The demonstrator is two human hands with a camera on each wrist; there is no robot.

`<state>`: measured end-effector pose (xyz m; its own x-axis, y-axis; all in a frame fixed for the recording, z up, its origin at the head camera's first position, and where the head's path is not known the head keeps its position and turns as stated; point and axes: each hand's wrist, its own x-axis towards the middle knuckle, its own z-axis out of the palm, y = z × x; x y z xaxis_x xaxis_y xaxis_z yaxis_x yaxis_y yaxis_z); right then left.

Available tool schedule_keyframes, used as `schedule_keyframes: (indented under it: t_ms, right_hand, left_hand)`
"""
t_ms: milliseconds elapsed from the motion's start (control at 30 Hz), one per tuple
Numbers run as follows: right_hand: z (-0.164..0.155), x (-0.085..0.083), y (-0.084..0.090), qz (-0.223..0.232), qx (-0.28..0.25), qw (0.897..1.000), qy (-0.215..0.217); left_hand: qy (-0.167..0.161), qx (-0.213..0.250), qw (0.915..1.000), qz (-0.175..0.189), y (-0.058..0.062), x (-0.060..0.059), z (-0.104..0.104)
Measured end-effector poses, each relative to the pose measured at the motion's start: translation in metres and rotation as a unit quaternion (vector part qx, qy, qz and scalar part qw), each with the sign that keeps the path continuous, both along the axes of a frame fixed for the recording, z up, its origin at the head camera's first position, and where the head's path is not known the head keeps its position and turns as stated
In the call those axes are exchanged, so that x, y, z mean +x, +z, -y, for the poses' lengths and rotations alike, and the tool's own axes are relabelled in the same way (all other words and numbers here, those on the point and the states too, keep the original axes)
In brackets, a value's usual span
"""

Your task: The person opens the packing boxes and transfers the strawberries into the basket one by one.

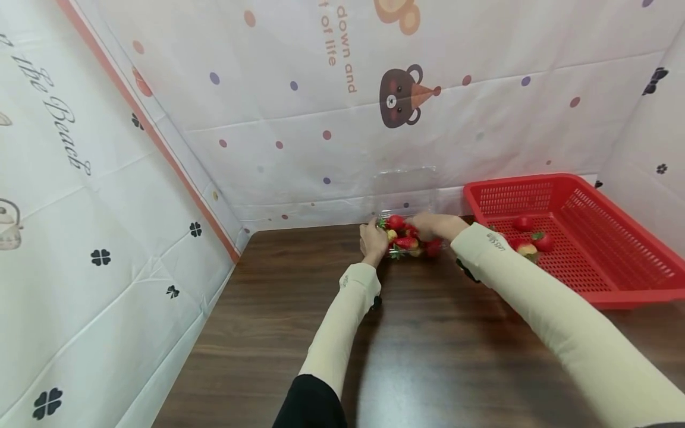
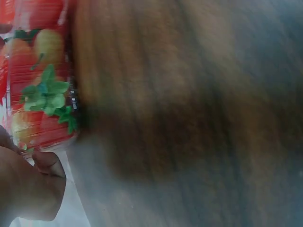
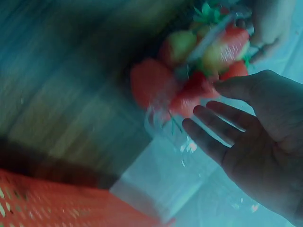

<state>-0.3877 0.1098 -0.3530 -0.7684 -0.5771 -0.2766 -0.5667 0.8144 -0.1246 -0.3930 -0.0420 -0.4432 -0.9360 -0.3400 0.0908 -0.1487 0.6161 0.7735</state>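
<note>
A clear plastic clamshell box [image 2: 40,144] filled with strawberries [image 1: 407,243] sits at the back edge of the wooden table, its transparent lid [image 1: 405,181] standing up against the wall sheet. My left hand [image 1: 373,241] grips the box's left end, with the thumb at the near corner. Over the right end is my right hand [image 3: 258,127], its fingers extended and spread. Its thumb tip and fingertips are right at the red strawberries [image 3: 187,97] there. Green leaves [image 2: 47,94] show through the box's near wall in the left wrist view.
A red perforated plastic basket [image 1: 615,244] stands on the table at the right, with several strawberries [image 1: 543,241] in its left part. Printed white sheets [image 1: 299,113] hang behind and to the left of the brown wooden table [image 1: 257,333].
</note>
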Motion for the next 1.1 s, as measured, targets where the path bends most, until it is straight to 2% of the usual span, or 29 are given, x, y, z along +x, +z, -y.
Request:
schedule_keyframes:
  t_ms: [200, 300, 400, 467, 567, 633, 767, 867, 1000, 1100]
  right_hand:
    - [0.005, 0.000, -0.016, 0.014, 0.013, 1.000, -0.001]
    - [0.005, 0.001, -0.020, 0.009, 0.013, 1.000, -0.007]
    - [0.006, 0.000, -0.024, -0.005, 0.004, 1.000, -0.012]
    - [0.006, -0.001, -0.028, -0.022, -0.004, 1.000, -0.007]
    - [0.005, -0.004, -0.033, -0.050, -0.014, 0.999, 0.006]
    - [0.004, -0.005, -0.037, -0.061, -0.026, 0.998, 0.008]
    - [0.000, -0.008, -0.041, -0.087, -0.035, 0.995, 0.015]
    - [-0.002, -0.008, -0.039, -0.101, -0.030, 0.994, 0.021]
    - [-0.001, -0.006, -0.025, -0.104, -0.020, 0.994, 0.010]
    - [-0.003, -0.004, -0.004, -0.108, -0.017, 0.994, -0.002]
  left_hand:
    - [-0.023, -0.079, 0.9951, -0.056, -0.004, 0.002, -0.001]
    - [-0.044, -0.132, 0.9874, -0.075, -0.006, 0.000, -0.002]
    - [-0.049, -0.193, 0.9771, -0.076, -0.005, 0.000, -0.002]
    - [-0.047, -0.233, 0.9693, -0.064, -0.002, 0.001, -0.003]
    - [-0.051, -0.279, 0.9586, -0.026, 0.004, 0.002, -0.003]
    - [-0.067, -0.300, 0.9516, 0.007, 0.008, 0.004, -0.002]
    - [-0.107, -0.344, 0.9312, 0.059, 0.017, 0.006, 0.002]
    - [-0.125, -0.368, 0.9183, 0.075, 0.019, 0.007, 0.005]
    - [-0.129, -0.383, 0.9118, 0.071, 0.017, 0.008, 0.008]
    - [-0.125, -0.394, 0.9084, 0.062, 0.016, 0.008, 0.012]
